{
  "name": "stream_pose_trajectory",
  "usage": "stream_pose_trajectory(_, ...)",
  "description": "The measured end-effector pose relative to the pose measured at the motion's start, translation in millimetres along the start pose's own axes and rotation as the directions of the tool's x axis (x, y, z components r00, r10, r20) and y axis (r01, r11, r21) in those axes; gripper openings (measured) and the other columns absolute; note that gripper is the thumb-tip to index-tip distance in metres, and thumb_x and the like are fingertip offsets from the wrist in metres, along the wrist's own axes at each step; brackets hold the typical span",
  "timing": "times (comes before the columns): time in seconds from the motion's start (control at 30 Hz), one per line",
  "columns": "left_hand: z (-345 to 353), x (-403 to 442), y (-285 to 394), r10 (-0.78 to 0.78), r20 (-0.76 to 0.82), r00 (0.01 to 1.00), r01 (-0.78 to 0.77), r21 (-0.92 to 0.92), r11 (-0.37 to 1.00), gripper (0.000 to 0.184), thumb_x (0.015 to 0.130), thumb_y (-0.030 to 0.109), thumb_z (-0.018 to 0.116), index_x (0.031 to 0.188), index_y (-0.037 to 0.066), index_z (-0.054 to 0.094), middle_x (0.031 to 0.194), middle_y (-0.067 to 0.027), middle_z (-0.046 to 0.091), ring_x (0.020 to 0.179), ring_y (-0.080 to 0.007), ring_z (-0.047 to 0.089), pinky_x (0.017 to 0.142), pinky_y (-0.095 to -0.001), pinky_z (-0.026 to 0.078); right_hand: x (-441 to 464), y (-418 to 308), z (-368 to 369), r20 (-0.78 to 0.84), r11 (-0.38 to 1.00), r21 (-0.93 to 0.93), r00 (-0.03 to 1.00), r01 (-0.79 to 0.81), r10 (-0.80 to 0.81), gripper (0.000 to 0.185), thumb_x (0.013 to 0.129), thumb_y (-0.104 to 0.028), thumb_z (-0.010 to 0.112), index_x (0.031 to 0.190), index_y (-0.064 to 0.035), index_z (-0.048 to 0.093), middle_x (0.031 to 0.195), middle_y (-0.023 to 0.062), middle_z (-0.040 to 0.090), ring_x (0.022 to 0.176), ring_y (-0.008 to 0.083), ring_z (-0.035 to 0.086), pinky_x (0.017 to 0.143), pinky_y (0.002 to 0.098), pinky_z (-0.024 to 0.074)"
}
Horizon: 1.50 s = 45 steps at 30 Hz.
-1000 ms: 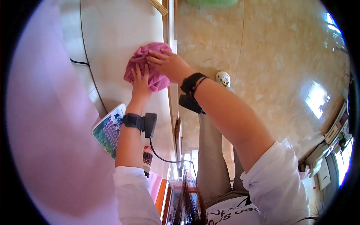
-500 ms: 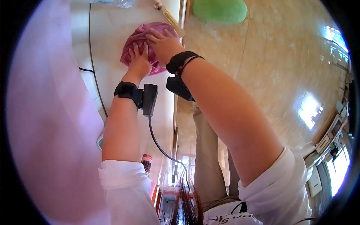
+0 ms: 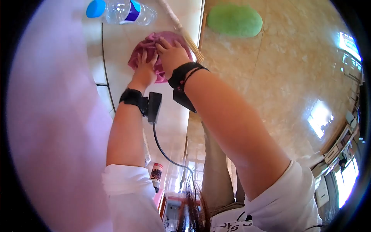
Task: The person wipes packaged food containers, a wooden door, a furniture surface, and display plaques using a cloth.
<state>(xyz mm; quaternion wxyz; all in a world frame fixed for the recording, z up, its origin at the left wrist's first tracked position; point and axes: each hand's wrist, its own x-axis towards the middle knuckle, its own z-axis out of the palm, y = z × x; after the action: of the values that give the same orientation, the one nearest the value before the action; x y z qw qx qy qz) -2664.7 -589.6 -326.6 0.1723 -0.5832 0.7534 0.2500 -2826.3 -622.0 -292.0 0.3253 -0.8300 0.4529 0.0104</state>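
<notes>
A crumpled pink cloth [image 3: 140,47] lies bunched on the white tabletop [image 3: 116,46] in the upper middle of the head view. My left hand [image 3: 146,72] rests on its near left part with the fingers spread. Beside it, my right hand [image 3: 174,57] presses on the cloth's right part, fingers apart and stretched forward. Both palms face down, and the two hands are close together. Some folds are hidden under them. Just beyond the right hand lies a small straw brush [image 3: 190,43], its bristles near the cloth's right edge.
A clear plastic bottle [image 3: 116,12] with a blue cap lies on its side at the top left. A dark cable [image 3: 104,65] runs along the left. To the right of the table edge is a tiled floor [image 3: 278,77] with a green oval mat [image 3: 235,20]. A red-labelled container [image 3: 156,173] stands nearby.
The view has shifted, so more of the bottle and brush shows at the top. Both hands stay on the cloth, the right one slightly nearer the left.
</notes>
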Motion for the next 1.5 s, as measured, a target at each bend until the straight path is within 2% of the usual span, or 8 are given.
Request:
stream_pose_trajectory(0.6,-19,-12,29,-0.118,0.011,0.993,0.119,-0.087,0.989,0.078,0.061,0.035,0.064,0.126,0.017,0.025,0.129,-0.0192,0.016,0.119,-0.0413,0.012,0.094,-0.0447,0.024,5,3,-4,0.078,0.997,-0.079,0.997,0.022,-0.015,0.063,0.056,-0.031,0.063,0.112,-0.0066,0.045,0.124,0.0041,0.034,0.122,0.0181,0.019,0.095,0.0388,0.0227)
stream_pose_trajectory(0.93,-44,-9,55,-0.192,0.087,0.978,0.201,-0.115,0.973,0.073,0.059,0.014,0.064,0.122,0.007,0.028,0.126,-0.0232,0.020,0.117,-0.0434,0.015,0.094,-0.0475,0.022,4,4,-35,0.251,1.000,0.028,0.968,0.007,-0.014,0.069,0.056,-0.027,0.064,0.117,-0.0062,0.039,0.128,0.0046,0.029,0.123,0.0185,0.015,0.097,0.0399,0.0175)
stream_pose_trajectory(1.1,-29,-15,60,-0.256,-0.121,0.959,0.230,-0.194,0.954,0.058,0.060,0.013,0.062,0.114,0.007,0.041,0.121,-0.0233,0.029,0.115,-0.0394,0.023,0.092,-0.0440,0.026,1,5,-9,0.059,0.999,0.000,0.998,0.033,-0.033,0.059,0.059,-0.024,0.061,0.112,-0.0051,0.045,0.126,0.0068,0.032,0.122,0.0191,0.019,0.098,0.0403,0.0162)
stream_pose_trajectory(1.2,-22,-11,72,-0.323,-0.182,0.929,0.284,-0.211,0.935,0.057,0.061,0.013,0.063,0.114,0.009,0.042,0.121,-0.0224,0.029,0.110,-0.0386,0.027,0.088,-0.0419,0.029,2,10,-32,0.228,0.977,0.212,0.973,-0.011,-0.038,0.056,0.059,-0.023,0.060,0.110,-0.0035,0.047,0.124,0.0097,0.034,0.120,0.0196,0.023,0.098,0.0396,0.0163)
stream_pose_trajectory(1.27,-30,-1,88,-0.424,-0.252,0.870,0.369,-0.236,0.899,0.043,0.064,0.009,0.061,0.105,0.004,0.050,0.105,-0.0182,0.047,0.093,-0.0282,0.045,0.076,-0.0339,0.039,1,15,-38,0.204,0.962,0.273,0.978,-0.027,-0.030,0.053,0.061,-0.021,0.057,0.110,-0.0019,0.046,0.122,0.0119,0.036,0.119,0.0202,0.025,0.099,0.0384,0.0165)
stream_pose_trajectory(1.4,-26,-18,98,-0.539,0.078,0.838,0.494,-0.527,0.692,0.038,0.064,0.008,0.060,0.101,0.002,0.052,0.098,-0.0160,0.050,0.087,-0.0246,0.047,0.072,-0.0313,0.040,-8,5,-22,0.260,0.844,0.512,0.965,-0.162,0.027,0.039,0.067,-0.026,0.052,0.099,-0.0043,0.053,0.106,0.0109,0.050,0.110,0.0212,0.037,0.093,0.0397,0.0236)
stream_pose_trajectory(1.47,-17,-42,100,-0.565,0.337,0.753,0.629,-0.620,0.469,0.035,0.065,0.007,0.060,0.099,0.001,0.053,0.094,-0.0148,0.051,0.084,-0.0228,0.048,0.070,-0.0301,0.040,-11,2,-19,0.597,0.504,0.727,0.792,-0.466,-0.129,0.038,0.066,-0.025,0.050,0.095,-0.0011,0.052,0.096,0.0172,0.054,0.087,0.0289,0.054,0.074,0.0401,0.0417)
stream_pose_trajectory(1.5,-16,-57,102,-0.561,0.432,0.706,0.679,-0.636,0.365,0.034,0.065,0.007,0.060,0.098,0.001,0.053,0.093,-0.0143,0.052,0.083,-0.0218,0.049,0.069,-0.0294,0.040,-21,2,-7,0.479,0.349,0.859,0.829,-0.374,-0.291,0.045,0.064,-0.026,0.052,0.101,0.0006,0.048,0.096,0.0206,0.054,0.078,0.0337,0.055,0.064,0.0394,0.0457)
